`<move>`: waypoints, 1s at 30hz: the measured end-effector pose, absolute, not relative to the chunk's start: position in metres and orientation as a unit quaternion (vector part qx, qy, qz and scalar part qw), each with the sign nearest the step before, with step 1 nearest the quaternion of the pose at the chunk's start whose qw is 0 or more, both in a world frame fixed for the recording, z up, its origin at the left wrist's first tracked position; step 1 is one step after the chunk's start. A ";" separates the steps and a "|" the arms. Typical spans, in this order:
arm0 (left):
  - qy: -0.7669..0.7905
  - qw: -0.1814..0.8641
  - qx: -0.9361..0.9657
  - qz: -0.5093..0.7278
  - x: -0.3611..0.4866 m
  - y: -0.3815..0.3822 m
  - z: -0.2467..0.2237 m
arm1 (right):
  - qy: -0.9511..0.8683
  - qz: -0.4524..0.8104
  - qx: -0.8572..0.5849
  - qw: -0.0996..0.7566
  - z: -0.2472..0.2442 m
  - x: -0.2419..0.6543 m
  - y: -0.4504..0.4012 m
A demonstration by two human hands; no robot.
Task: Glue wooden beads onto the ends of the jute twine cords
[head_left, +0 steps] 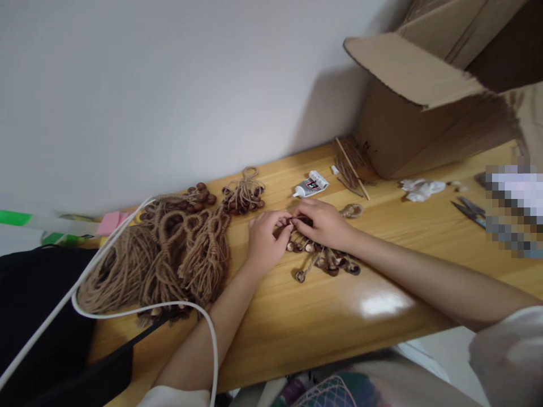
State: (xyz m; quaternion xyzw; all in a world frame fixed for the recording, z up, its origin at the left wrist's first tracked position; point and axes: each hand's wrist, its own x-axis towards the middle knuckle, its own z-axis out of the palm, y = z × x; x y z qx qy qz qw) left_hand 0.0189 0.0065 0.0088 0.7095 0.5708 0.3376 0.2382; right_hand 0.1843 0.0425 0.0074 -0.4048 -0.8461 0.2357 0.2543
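Note:
My left hand (269, 234) and my right hand (320, 223) meet over the wooden table, their fingertips pinched together on a small dark brown nut shell; the fingers partly cover it. Below them lies a bunch of nut shells on twine cords (328, 261), several with pale cut faces showing. A twine loop (353, 211) at the bunch's far end pokes out past my right hand. Just beyond my hands, a glue tube (311, 185) rests on its side with its nozzle pointing left.
To the left sit heaped twine hanks (169, 254), and behind them a second shell bunch (246, 192). A white cable (139, 309) crosses near my left forearm. Rightward are a cardboard box (407, 113), sticks (353, 168), crumpled tissue (422, 189) and scissors (470, 212).

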 end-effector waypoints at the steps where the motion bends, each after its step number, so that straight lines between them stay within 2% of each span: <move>1: 0.570 0.238 0.710 0.338 0.019 0.006 0.009 | -0.847 0.235 -0.405 0.253 0.008 0.184 0.042; 30: 0.577 0.226 0.716 0.321 0.019 0.007 0.007 | -0.858 0.189 -0.421 0.224 0.012 0.181 0.042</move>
